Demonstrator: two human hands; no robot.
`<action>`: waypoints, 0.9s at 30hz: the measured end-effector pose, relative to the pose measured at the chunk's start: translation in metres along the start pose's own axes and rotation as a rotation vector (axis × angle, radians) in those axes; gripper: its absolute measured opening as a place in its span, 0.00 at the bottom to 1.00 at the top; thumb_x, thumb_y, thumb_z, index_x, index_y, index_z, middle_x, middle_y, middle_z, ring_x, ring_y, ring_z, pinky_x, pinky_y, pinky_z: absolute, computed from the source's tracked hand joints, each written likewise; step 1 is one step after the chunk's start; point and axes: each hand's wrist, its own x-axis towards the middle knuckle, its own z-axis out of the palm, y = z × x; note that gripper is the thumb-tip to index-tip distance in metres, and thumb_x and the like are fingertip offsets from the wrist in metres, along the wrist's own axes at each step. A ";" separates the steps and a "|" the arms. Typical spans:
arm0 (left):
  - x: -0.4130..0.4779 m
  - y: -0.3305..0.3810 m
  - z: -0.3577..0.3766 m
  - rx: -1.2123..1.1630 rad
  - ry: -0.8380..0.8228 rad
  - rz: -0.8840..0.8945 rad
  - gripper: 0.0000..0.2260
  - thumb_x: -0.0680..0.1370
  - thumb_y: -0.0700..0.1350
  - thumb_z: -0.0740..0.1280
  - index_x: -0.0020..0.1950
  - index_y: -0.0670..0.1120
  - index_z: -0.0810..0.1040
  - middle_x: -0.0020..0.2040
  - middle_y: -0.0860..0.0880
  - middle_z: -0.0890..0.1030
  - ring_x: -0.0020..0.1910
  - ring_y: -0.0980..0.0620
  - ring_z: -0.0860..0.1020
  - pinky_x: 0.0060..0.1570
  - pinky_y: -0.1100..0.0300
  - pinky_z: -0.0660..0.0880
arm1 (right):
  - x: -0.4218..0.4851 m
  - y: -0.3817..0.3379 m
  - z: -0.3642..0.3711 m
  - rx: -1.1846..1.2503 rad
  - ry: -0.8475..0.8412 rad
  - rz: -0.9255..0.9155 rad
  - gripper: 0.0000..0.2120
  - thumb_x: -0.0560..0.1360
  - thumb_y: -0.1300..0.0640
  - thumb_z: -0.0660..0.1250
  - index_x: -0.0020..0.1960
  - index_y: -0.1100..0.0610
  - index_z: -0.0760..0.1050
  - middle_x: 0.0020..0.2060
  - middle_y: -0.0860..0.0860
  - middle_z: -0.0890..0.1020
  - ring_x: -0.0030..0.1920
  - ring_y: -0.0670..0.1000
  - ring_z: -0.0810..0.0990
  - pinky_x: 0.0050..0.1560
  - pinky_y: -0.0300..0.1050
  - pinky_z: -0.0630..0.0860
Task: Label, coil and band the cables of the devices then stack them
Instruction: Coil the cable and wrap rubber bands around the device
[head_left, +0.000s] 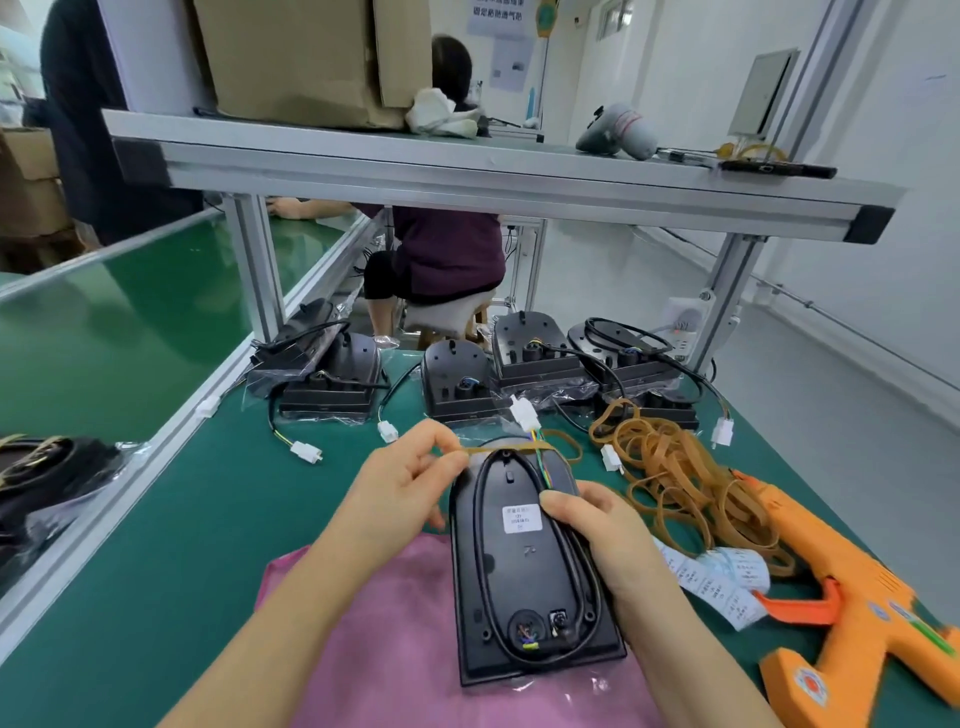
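Note:
A black device (524, 582) lies back-up on a pink cloth (395, 639), with a white label (522, 518) stuck on it and its black cable (480, 519) looped around the back. My right hand (602, 530) grips the device's right edge, thumb pressing the cable. My left hand (410, 483) pinches a tan rubber band (511, 450) stretched across the device's far tip. The cable's white connector (523, 413) sticks out beyond the tip.
Several black devices (457, 379) with loose cables stand at the back of the green bench. A pile of rubber bands (675, 478), a strip of labels (722, 577) and an orange labelling gun (852, 613) lie at right. A conveyor belt (104, 332) runs left. A person sits beyond.

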 end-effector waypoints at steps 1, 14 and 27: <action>-0.002 0.004 0.003 0.077 0.050 0.059 0.09 0.80 0.42 0.64 0.41 0.53 0.71 0.23 0.54 0.70 0.22 0.53 0.71 0.30 0.60 0.74 | 0.000 0.000 0.001 -0.024 -0.002 0.002 0.16 0.60 0.51 0.73 0.45 0.57 0.79 0.36 0.52 0.85 0.35 0.50 0.83 0.36 0.44 0.77; -0.027 0.034 0.029 0.851 -0.020 0.892 0.09 0.71 0.38 0.64 0.47 0.49 0.73 0.29 0.52 0.66 0.26 0.50 0.61 0.23 0.62 0.55 | 0.000 0.002 0.014 -0.031 -0.003 0.069 0.14 0.61 0.48 0.73 0.38 0.55 0.73 0.36 0.53 0.76 0.41 0.52 0.74 0.47 0.52 0.70; -0.040 -0.007 0.006 -0.011 0.077 0.040 0.09 0.73 0.36 0.73 0.38 0.47 0.77 0.28 0.54 0.77 0.27 0.61 0.71 0.31 0.69 0.68 | -0.009 0.003 -0.001 0.192 0.033 -0.006 0.04 0.72 0.61 0.67 0.41 0.60 0.81 0.34 0.54 0.83 0.32 0.50 0.82 0.29 0.40 0.78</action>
